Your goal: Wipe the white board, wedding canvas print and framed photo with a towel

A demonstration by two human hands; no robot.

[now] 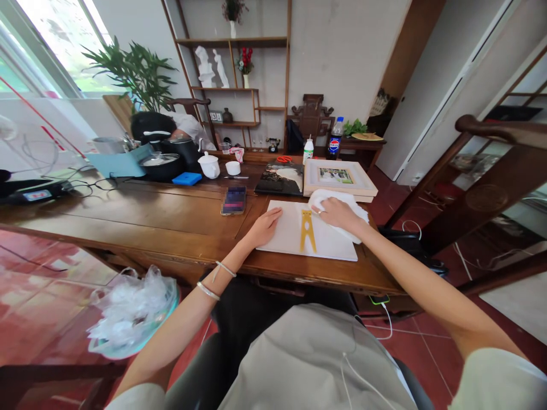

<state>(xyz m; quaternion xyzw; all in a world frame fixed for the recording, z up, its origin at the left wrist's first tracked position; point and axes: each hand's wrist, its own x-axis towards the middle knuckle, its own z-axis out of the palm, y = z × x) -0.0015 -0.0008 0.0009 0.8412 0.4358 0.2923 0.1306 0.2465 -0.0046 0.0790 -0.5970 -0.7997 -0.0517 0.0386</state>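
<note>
Yellow A-shaped piece (307,232) lies flat on the white board (286,236), near its middle; left hand (265,226) rests at the board's left edge, fingers together, any grip impossible to tell; right hand (338,215) lies on white cloth (349,200) at the board's right side, fingers bent, whether clamped on it unclear; phone (234,200) lies left of the board; framed picture (337,175) lies just beyond the board.

Shot from head height, a lone wide view faces forward and down over the nearby desk (188,210), gray shirt (299,353) at 6 o'clock, shelf unit (239,42) at 11, window (68,45) at 10.
</note>
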